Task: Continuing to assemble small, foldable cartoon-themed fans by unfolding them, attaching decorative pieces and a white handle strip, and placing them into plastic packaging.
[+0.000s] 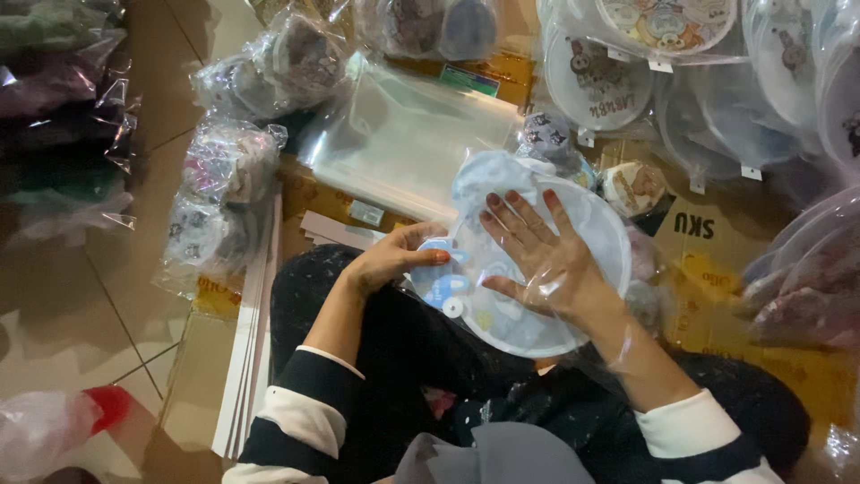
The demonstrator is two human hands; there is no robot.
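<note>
A round pale-blue fan (502,296) rests on the person's lap, partly inside a clear plastic bag (618,350). The right hand (537,255) lies flat on it inside the bag, fingers spread and released. The left hand (394,260) pinches its left edge. Farther off lies a stack of clear bags (403,143), with bagged round fans (600,81) far right.

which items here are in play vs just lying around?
In hand:
- left hand on edge of round blue fan
- right hand flat on it, inside clear plastic bag

Lying about:
- stack of clear bags
- bagged fans
- cardboard
- white strips
</note>
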